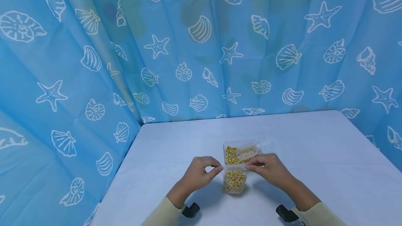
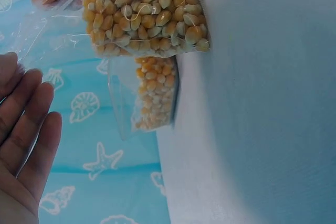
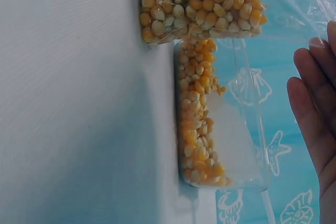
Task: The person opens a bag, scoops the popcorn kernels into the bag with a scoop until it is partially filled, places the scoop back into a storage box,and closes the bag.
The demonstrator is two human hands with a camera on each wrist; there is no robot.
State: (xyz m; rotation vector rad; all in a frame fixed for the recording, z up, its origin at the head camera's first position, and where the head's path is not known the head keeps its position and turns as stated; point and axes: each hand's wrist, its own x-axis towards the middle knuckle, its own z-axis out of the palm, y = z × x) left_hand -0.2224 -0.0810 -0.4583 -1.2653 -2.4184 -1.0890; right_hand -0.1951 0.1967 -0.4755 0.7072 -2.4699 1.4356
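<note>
A clear plastic bag [image 1: 234, 181] filled with yellow corn kernels stands upright on the table, its top edge stretched between both hands. My left hand [image 1: 201, 173] pinches the left top corner between thumb and forefinger. At the right top corner, my right hand [image 1: 270, 170] pinches the bag the same way. Both wrist views show the kernels [image 2: 144, 17] packed in the lower part, with empty film above. Just behind the bag sits a clear box [image 3: 261, 129] of loose corn kernels [image 3: 197, 145], with a translucent scoop [image 1: 246, 152] lying on them.
A white-covered table [image 1: 176, 138] extends around the bag and box. Behind it and along the left hangs a blue curtain [image 1: 188, 51] printed with white shells and starfish. Black wrist-camera mounts [image 1: 191, 210] stick out beside both sleeves [image 1: 166, 213].
</note>
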